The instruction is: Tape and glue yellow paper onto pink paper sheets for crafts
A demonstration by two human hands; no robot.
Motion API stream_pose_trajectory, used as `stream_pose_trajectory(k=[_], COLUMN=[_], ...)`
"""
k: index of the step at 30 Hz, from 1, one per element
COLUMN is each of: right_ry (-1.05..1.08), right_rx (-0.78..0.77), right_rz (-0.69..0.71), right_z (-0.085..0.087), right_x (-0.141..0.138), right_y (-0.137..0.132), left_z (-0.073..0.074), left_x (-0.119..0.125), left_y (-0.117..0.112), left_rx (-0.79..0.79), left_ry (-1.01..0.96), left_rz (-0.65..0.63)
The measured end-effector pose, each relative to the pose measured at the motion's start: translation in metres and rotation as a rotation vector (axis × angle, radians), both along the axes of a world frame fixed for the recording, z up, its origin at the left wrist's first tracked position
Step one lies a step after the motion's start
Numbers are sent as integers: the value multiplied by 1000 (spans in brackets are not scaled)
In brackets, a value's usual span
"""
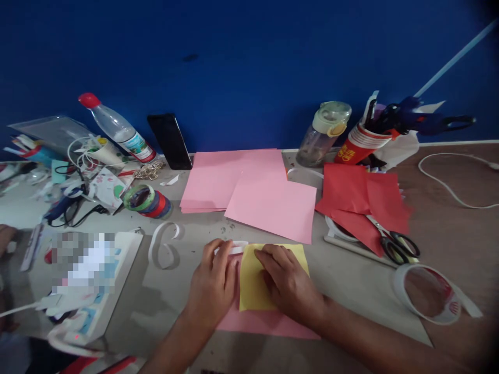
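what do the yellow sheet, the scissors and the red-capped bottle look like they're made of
The yellow sheet: probably matte paper, as it looks thin and shineless under the right hand. The scissors: likely metal blades, pale grey, and smooth black handles, probably plastic. The red-capped bottle: likely clear, glossy plastic, see-through above its label.

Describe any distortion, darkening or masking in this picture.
Head view: clear red-capped plastic bottle and red paper cup lean outward, likely lens distortion; head view: upper right corner darkens; head view: pixel mosaic hides part of the flat white object at left.
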State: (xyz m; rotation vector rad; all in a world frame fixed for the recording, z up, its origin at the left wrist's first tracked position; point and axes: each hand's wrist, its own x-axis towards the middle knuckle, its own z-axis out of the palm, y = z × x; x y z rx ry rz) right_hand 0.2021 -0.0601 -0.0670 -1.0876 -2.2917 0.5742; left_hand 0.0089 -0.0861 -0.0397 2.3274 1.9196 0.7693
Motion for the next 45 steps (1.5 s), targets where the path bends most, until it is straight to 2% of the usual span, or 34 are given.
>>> stream_pose_trajectory(k=[5,13,20,29,39,45], right_ry=[-4,-76,-153,-211,-228,-235], right_rx=[43,51,57,39,25,-10], right_rz=[-17,17,17,8,-17,-9], right_z=[0,1,3,4,3,6], right_x=[-1,-1,-5,-10,-10,-11], right_y=[0,0,0,0,-1,0], left_z=[5,14,21,17,8,11], left_x=[-5,-1,-13,-33,-47,-54], left_y=[10,16,23,24,34,35], left_rx=[-147,-55,-147,-214,-364,-390], left_ry=[142,358,236,210,46,10], left_rz=[4,-83,-143,-97,-34,16])
